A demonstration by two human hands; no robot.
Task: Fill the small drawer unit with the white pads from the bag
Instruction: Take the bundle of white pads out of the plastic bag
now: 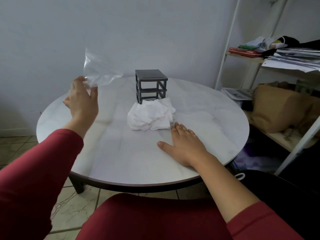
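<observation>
A small dark grey drawer unit (151,85) stands near the far middle of the round white table (121,149); its slots look open, with no drawers seen in them. A heap of white pads (151,116) lies on the table against the unit's front. My left hand (82,99) is raised over the table's left side and grips a clear plastic bag (99,70), which hangs upward and looks empty. My right hand (183,144) rests flat on the table with fingers straight, just short of the heap's near right corner.
To the right stands a white metal shelf rack (230,40) loaded with papers (294,58) and a brown paper bag (280,110). A pale wall is close behind the table. Tiled floor shows below the table's near-left edge.
</observation>
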